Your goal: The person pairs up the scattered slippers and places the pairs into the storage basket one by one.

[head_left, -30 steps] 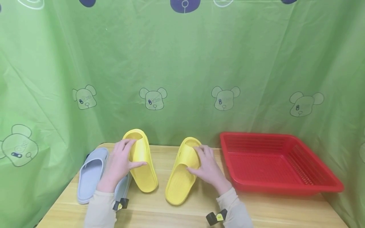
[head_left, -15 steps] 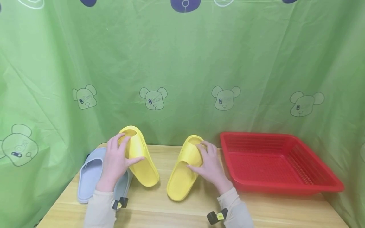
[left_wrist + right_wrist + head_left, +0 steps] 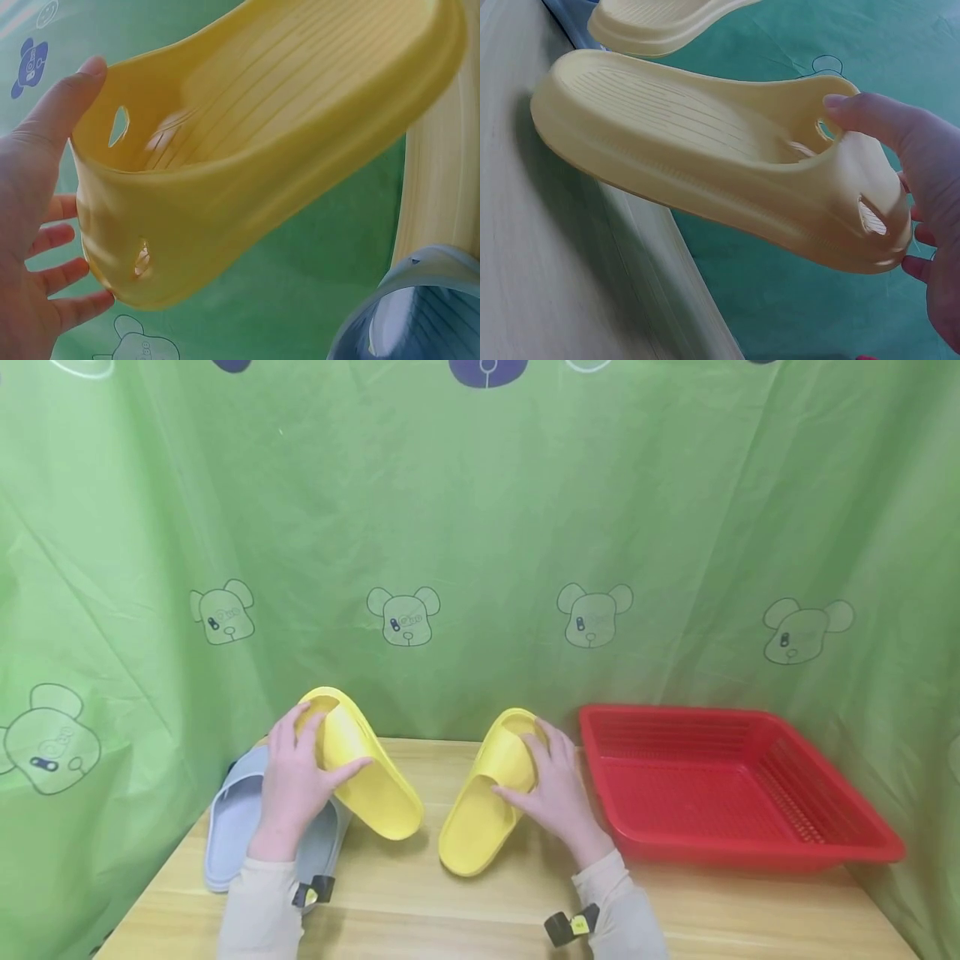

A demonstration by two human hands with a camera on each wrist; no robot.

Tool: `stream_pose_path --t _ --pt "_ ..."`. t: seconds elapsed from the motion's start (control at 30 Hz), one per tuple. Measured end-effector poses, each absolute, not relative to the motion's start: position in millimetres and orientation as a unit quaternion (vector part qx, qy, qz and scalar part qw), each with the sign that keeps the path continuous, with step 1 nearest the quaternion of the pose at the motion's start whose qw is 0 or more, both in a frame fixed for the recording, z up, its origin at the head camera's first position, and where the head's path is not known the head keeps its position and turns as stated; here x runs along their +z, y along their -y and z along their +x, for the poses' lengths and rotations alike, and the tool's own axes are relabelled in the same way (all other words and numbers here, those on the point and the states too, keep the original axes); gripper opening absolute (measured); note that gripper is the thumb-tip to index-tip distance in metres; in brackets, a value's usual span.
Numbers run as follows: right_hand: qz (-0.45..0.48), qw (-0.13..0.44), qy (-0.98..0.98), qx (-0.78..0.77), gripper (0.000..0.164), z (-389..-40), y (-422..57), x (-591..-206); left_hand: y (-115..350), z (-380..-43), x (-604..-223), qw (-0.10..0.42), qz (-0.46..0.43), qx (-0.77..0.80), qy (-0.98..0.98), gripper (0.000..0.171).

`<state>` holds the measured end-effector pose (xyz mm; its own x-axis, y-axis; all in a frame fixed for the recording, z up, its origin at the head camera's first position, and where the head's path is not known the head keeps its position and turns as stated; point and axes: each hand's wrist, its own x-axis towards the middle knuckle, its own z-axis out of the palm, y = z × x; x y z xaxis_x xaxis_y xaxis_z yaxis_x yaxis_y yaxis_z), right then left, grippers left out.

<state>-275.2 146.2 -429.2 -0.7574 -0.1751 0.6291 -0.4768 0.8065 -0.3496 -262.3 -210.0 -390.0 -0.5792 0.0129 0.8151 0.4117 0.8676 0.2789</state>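
My left hand (image 3: 294, 781) holds a yellow slide slipper (image 3: 381, 795) by its strap, thumb on one strap edge and fingers at the other. In the left wrist view that slipper (image 3: 210, 217) tilts, its sole end pointing up right. A second yellow slipper (image 3: 480, 827) is gripped the same way by my right hand (image 3: 558, 797). The right wrist view has this slipper (image 3: 667, 150) raised over the table, its shadow beneath it. Two blue-grey slippers, one at the left (image 3: 232, 831) and one beside it (image 3: 324, 843), lie under and beside my left forearm, partly hidden.
A red plastic basket (image 3: 742, 853) with slatted walls stands on the wooden table (image 3: 450, 931) to the right of my right hand. Behind the table hangs a green curtain (image 3: 495, 527) with bear prints, which also closes in both sides.
Both yellow slippers have risen a little off the table in my hands. The left one has moved left and tilted more; the right one has shifted slightly up and right.
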Motion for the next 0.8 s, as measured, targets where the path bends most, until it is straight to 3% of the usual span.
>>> stream_pose_path --t 0.33,0.8 --pt "0.155 0.31 0.897 0.275 0.081 -276.2 -145.9 -430.4 211.1 -260.0 -387.1 0.424 -0.054 -0.283 0.858 0.086" --pt "0.085 0.308 0.9 0.298 0.081 -274.2 -140.5 -428.7 207.7 -255.8 -383.0 0.443 -0.01 -0.301 0.845 0.081"
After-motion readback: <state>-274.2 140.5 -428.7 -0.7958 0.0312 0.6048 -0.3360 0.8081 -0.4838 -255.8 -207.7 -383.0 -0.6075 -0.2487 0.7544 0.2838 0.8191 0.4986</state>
